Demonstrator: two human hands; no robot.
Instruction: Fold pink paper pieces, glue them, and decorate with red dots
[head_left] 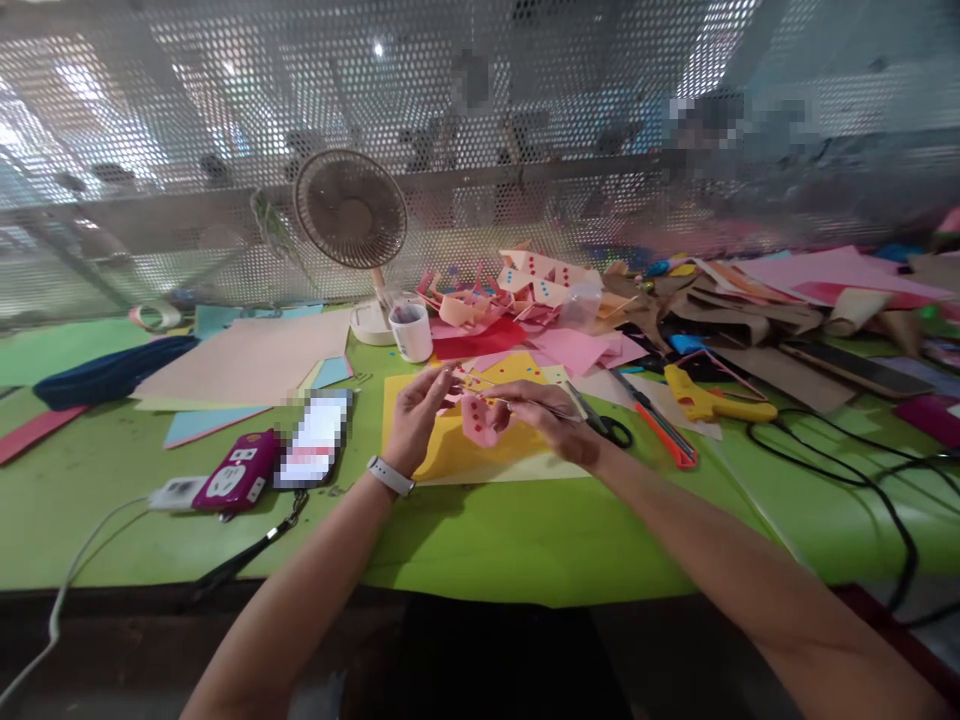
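Note:
Over the yellow paper (442, 455), my left hand (420, 415) is closed on a small folded pink paper piece (478, 420) with red dots. My right hand (553, 418) comes in from the other side, its fingers pinched around slim tweezers (491, 386) that point left toward my left fingertips. The tweezers' tips and the upper edge of the pink piece are partly hidden by my fingers. Small red and blue dots lie on the yellow sheet behind my hands. Black-handled scissors (616, 432) lie just right of my right hand.
A white cup (411, 332) and a fan (351, 210) stand behind. Dotted paper shapes (551, 280) pile up at the back. On the right lie an orange cutter (664, 435), a yellow glue gun (709, 398) and black cables (862, 475). A phone (313, 438) and purple power bank (238, 470) lie left.

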